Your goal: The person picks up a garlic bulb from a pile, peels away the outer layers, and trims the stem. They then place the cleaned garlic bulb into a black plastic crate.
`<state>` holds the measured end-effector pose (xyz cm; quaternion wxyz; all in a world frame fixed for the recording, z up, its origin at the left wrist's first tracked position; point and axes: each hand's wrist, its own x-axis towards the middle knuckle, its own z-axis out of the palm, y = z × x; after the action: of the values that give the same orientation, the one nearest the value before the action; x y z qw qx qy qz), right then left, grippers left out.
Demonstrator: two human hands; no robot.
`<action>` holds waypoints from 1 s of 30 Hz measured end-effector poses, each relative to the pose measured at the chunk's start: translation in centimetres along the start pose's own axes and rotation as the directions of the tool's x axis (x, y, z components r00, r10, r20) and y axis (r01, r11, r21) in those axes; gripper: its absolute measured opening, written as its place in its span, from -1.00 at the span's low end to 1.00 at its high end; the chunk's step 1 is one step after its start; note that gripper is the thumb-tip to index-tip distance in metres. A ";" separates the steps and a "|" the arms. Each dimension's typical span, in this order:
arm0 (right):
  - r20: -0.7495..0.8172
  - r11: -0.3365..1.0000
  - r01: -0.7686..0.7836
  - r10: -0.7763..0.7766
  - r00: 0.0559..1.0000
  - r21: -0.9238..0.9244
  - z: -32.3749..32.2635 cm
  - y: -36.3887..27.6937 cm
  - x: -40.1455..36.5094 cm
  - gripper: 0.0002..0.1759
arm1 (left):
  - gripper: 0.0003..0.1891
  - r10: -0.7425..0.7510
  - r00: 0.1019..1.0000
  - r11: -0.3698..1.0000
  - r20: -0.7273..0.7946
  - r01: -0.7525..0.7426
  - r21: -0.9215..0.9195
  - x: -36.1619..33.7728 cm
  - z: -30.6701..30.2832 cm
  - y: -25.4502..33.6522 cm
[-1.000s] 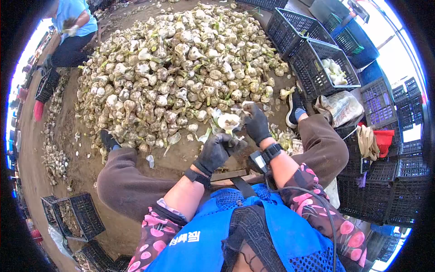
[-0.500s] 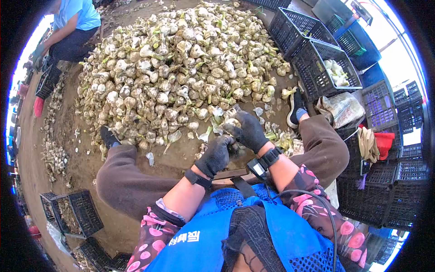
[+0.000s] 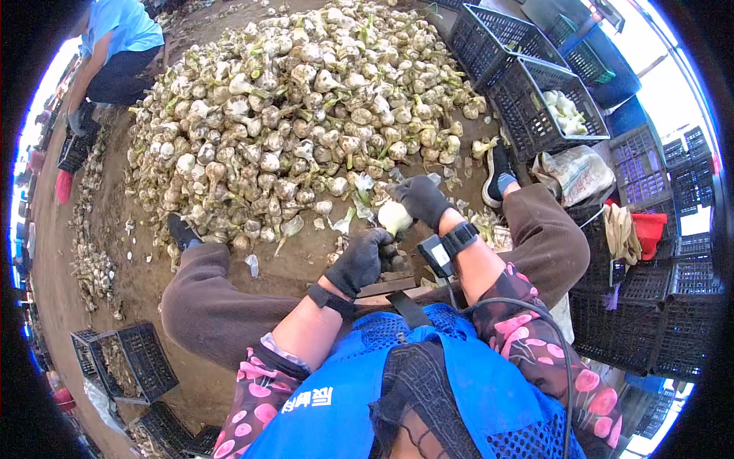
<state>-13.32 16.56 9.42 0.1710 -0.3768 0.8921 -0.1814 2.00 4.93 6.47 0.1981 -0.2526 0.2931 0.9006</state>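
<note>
Both of my hands wear dark gloves and meet around a pale, peeled garlic bulb (image 3: 394, 217) in front of the pile. My left hand (image 3: 361, 260) is closed on the bulb's lower, stem side. My right hand (image 3: 422, 202) lies against the bulb's upper right side, its fingers bent and partly apart; whether it grips the bulb is hard to tell. Just beyond them is the large heap of unpeeled garlic (image 3: 298, 115), with loose skins (image 3: 345, 222) on the ground at its near edge.
Black crates (image 3: 535, 99) stand at the upper right, one holding white bulbs (image 3: 564, 113). A sack (image 3: 577, 177) and stacked crates (image 3: 623, 329) are at the right. More crates (image 3: 131, 361) lie lower left. Another person (image 3: 118, 53) bends over at the upper left.
The bulb between my hands now shows white and clean. My right hand has shifted slightly up off it. The other person's arm has moved lower, toward a crate.
</note>
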 end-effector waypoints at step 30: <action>-0.358 0.870 -0.056 0.259 0.897 0.490 1.2 4.2 -3.5 -0.74 | -0.66 0.056 0.978 0.982 0.201 -0.090 0.166 -1.9 0.7 2.2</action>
<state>-13.07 21.61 7.01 0.0791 -0.2016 0.8658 -0.4512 2.12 3.32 8.96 0.2138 -0.1335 0.3589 0.8987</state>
